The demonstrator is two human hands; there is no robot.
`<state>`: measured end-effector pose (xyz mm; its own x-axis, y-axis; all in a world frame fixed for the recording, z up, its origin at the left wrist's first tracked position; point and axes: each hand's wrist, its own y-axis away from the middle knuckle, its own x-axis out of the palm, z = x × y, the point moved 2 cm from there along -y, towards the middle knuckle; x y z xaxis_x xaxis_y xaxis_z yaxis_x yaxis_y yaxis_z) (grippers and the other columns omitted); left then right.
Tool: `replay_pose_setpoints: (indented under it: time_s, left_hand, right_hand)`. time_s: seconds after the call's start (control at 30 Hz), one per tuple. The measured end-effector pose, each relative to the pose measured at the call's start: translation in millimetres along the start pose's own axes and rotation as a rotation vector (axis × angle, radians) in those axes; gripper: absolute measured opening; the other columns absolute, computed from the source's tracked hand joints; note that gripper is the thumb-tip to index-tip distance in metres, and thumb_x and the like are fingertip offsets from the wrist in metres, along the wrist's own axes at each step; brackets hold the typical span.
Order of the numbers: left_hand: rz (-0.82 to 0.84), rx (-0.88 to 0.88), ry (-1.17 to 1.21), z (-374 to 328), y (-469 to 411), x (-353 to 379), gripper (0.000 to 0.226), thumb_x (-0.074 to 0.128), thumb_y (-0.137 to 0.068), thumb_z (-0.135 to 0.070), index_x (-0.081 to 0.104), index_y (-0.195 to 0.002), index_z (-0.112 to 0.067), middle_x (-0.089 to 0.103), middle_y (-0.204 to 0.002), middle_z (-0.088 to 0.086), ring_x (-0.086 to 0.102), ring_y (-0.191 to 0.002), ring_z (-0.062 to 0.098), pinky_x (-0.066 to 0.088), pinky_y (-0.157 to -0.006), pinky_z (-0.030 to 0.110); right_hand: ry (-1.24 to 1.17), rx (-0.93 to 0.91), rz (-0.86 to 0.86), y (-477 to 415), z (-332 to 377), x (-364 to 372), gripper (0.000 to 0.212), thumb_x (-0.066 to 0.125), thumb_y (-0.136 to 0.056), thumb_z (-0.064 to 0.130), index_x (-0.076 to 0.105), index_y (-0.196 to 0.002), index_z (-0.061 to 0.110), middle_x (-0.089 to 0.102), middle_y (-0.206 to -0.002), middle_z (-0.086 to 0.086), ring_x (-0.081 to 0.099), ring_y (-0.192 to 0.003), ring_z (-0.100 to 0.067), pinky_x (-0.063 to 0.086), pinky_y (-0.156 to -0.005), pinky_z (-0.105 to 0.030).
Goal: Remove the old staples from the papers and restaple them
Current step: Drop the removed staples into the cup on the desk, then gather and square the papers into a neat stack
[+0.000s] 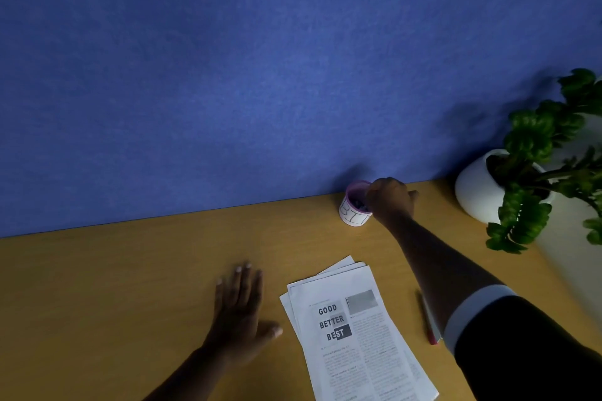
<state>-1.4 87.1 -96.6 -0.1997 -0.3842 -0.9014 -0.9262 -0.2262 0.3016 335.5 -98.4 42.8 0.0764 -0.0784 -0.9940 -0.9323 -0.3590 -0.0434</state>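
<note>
- A stack of papers (351, 332), headlined "GOOD BETTER BEST", lies near the front of a wooden desk (130, 270).
- The left hand (239, 312) rests flat just left of the papers, fingers spread.
- The right hand (391, 202) reaches far, over a small labelled cup (353, 208) against the blue wall (228, 75); whether its curled fingers pinch anything cannot be told.
- A red pen (430, 322) lies right of the papers.
- A potted plant (521, 172) stands far right.

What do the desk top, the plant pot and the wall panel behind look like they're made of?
Desk top: likely wood-look laminate, going by the faint grain and smooth matte surface. Plant pot: probably glazed ceramic, smooth, white and rounded, though it might be plastic. Wall panel: seemingly felt or fabric, blue with a mottled, fuzzy texture.
</note>
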Motion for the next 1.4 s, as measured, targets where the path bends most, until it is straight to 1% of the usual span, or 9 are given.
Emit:
replay_pose_setpoints:
  time_s: [0.1, 0.27, 0.47, 0.67, 0.8, 0.9, 1.0, 1.1, 1.4]
  left_hand:
    - [0.022, -0.007, -0.018, 0, 0, 0, 0.128, 0.04, -0.085, -0.086, -0.024, -0.166, -0.011, -0.044, -0.171, 0.013, -0.053, -0.152, 0.021, -0.035, -0.122, 0.053]
    - [0.064, -0.02, -0.036, 2, -2, 3, 0.128, 0.033, -0.085, -0.088, -0.037, -0.161, -0.014, -0.055, -0.166, 0.01, -0.057, -0.15, 0.025, -0.042, -0.118, 0.051]
    - [0.089, -0.02, -0.027, 2, -3, 2, 0.126, 0.031, -0.085, -0.088, -0.041, -0.159, -0.015, -0.054, -0.167, 0.011, -0.05, -0.155, 0.033, -0.032, -0.126, 0.058]
    - [0.116, -0.035, -0.026, -3, -4, -10, 0.119, 0.054, -0.094, -0.073, -0.016, -0.172, -0.016, -0.037, -0.176, 0.013, -0.038, -0.162, 0.034, -0.023, -0.128, 0.06]
    - [-0.024, -0.071, 0.043, -27, -4, -26, 0.086, 0.059, -0.105, -0.05, 0.022, -0.172, -0.011, 0.012, -0.183, 0.015, 0.005, -0.171, 0.035, 0.01, -0.137, 0.051]
    - [-0.063, -0.066, 0.096, -57, -3, -29, 0.078, 0.063, -0.104, -0.045, 0.034, -0.168, -0.012, 0.04, -0.173, 0.011, 0.032, -0.162, 0.032, 0.031, -0.13, 0.047]
    - [-0.026, -0.109, 0.101, -83, -3, -27, 0.083, 0.068, -0.099, -0.05, 0.034, -0.166, -0.015, 0.045, -0.167, 0.008, 0.036, -0.156, 0.032, 0.036, -0.125, 0.046]
    - [-0.001, -0.228, 0.141, -101, -9, -29, 0.085, 0.073, -0.096, -0.046, 0.034, -0.166, -0.016, 0.044, -0.165, 0.01, 0.04, -0.151, 0.034, 0.041, -0.121, 0.047]
    - [-0.049, -0.5, 0.604, -118, -25, -41, 0.099, 0.092, -0.082, -0.027, 0.04, -0.165, -0.009, 0.054, -0.159, 0.017, 0.06, -0.143, 0.036, 0.056, -0.106, 0.042]
  right_hand:
    - [-0.114, 0.042, -0.014, 0, -1, -5, 0.031, 0.064, -0.101, 0.036, 0.066, -0.116, 0.009, 0.068, -0.095, -0.009, 0.058, -0.081, -0.021, 0.054, -0.079, -0.038]
    - [-0.342, 0.0, -0.066, 26, -3, -14, 0.035, 0.061, -0.103, 0.033, 0.067, -0.122, 0.005, 0.074, -0.111, -0.015, 0.071, -0.095, -0.028, 0.059, -0.08, -0.036]
    - [-0.69, 0.054, -0.018, 121, -13, 10, 0.028, 0.076, -0.094, 0.023, 0.073, -0.118, 0.009, 0.077, -0.109, -0.013, 0.073, -0.086, -0.028, 0.06, -0.085, -0.041]
    - [-0.555, 0.011, 0.103, 236, -25, 41, 0.05, 0.07, -0.097, 0.04, 0.061, -0.141, 0.017, 0.069, -0.14, -0.004, 0.07, -0.118, -0.018, 0.059, -0.099, -0.035]
    - [-0.472, 0.015, 0.212, 286, -31, 57, 0.077, 0.066, -0.094, 0.057, 0.042, -0.157, 0.02, 0.051, -0.161, -0.001, 0.053, -0.144, -0.021, 0.048, -0.117, -0.049]
    - [-0.339, 0.031, 0.387, 311, -34, 72, 0.109, 0.058, -0.088, 0.076, 0.008, -0.168, 0.021, 0.01, -0.178, -0.001, 0.018, -0.163, -0.025, 0.023, -0.128, -0.054]
    - [-0.253, -0.014, 0.496, 327, -31, 81, 0.125, 0.059, -0.085, 0.079, -0.015, -0.166, 0.019, -0.018, -0.176, -0.006, -0.007, -0.164, -0.032, 0.01, -0.13, -0.057]
    - [-0.251, -0.057, 0.589, 338, -26, 84, 0.13, 0.065, -0.085, 0.074, -0.022, -0.164, 0.018, -0.029, -0.171, -0.008, -0.02, -0.16, -0.036, 0.006, -0.13, -0.058]
    - [-0.275, -0.097, 0.629, 345, -25, 83, 0.132, 0.07, -0.085, 0.069, -0.02, -0.165, 0.017, -0.036, -0.168, -0.009, -0.028, -0.156, -0.04, 0.003, -0.129, -0.061]
